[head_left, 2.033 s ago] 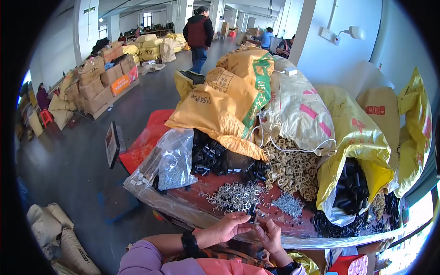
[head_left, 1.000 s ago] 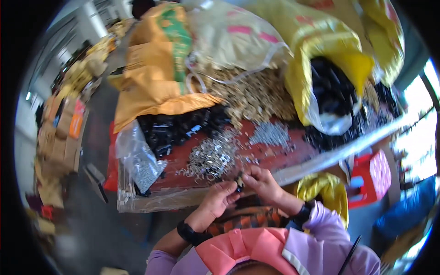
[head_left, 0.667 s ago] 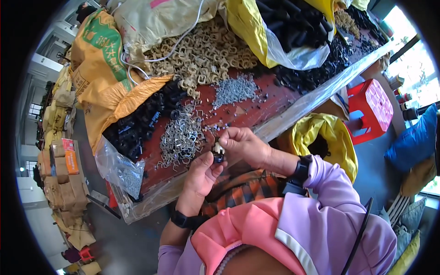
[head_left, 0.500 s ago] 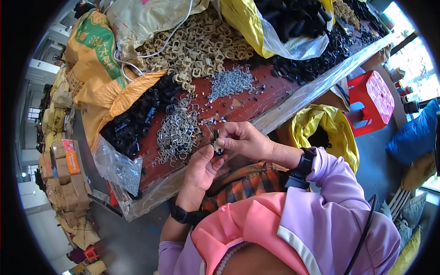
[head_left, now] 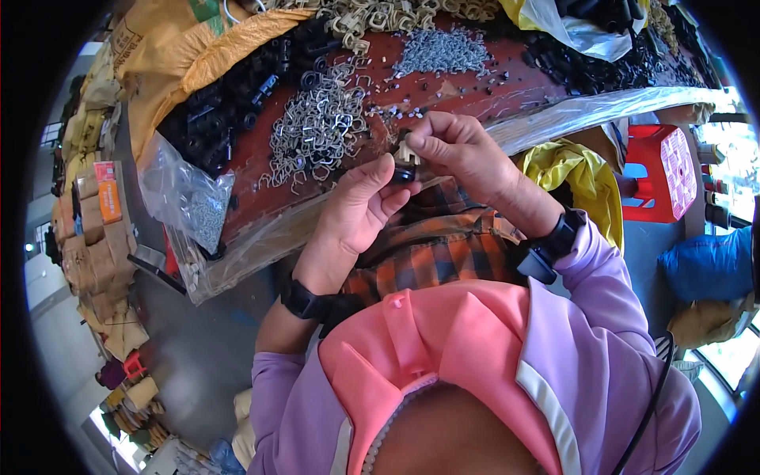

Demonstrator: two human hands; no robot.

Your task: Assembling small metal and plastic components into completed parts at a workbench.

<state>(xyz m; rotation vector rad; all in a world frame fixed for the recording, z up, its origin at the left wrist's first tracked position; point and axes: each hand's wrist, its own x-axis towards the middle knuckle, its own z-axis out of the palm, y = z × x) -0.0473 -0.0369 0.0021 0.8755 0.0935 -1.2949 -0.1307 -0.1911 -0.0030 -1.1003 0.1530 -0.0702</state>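
Observation:
Just in front of the table's near edge, my left hand [head_left: 360, 203] grips a small black plastic fitting [head_left: 402, 173] between thumb and fingers. My right hand [head_left: 467, 158] pinches a beige plastic clip [head_left: 408, 150] right above that fitting. The two parts look touching, though fingers hide whether they are joined. Beyond my left hand lies a tangled heap of bent metal clips [head_left: 317, 131]. Black fittings [head_left: 210, 127] are piled to its left. At the back are more beige clips [head_left: 380, 17] and a mound of small grey screws [head_left: 442, 54].
The red tabletop [head_left: 380, 89] has a plastic-wrapped edge [head_left: 245, 253]. A clear bag of screws [head_left: 207, 218] hangs at its left corner, near an orange woven sack [head_left: 182, 59]. On the right are a yellow bag [head_left: 582, 178], a red stool [head_left: 669, 178] and black tubular parts [head_left: 586, 71].
The view has tilted down, so the table sits higher in the picture. My hands have parted slightly, and the beige clip now shows in the right fingers above the black fitting.

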